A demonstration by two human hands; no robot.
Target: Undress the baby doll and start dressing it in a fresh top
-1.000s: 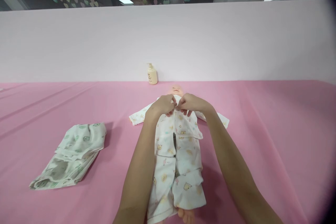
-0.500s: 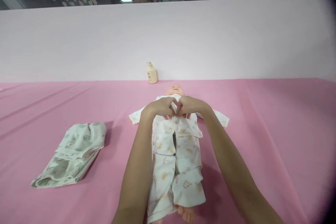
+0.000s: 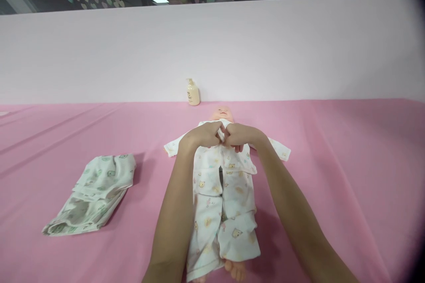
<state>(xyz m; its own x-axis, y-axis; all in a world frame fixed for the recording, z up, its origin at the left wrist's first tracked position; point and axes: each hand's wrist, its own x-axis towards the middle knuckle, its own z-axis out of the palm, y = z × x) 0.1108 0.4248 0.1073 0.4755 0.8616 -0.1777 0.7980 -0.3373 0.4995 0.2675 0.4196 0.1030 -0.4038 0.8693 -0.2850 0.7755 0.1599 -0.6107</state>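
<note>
White printed romper (image 3: pixel 221 194), both hands' grip

Doll's chest (image 3: pixel 223 143) under hands

A single head-worn camera looks forward and steeply down from above the person's own forearms, close enough that both arms run from the bottom edge up to the left hand (image 3: pixel 203 135) and right hand (image 3: pixel 242 135), which meet near the frame's centre over the white, bear-printed cotton baby suit (image 3: pixel 226 203). Beyond the grip the view reaches the far edge of the pink cloth-covered table (image 3: pixel 332 150) and a pale pink partition wall (image 3: pixel 299 48). No second view shares this scene.
</note>
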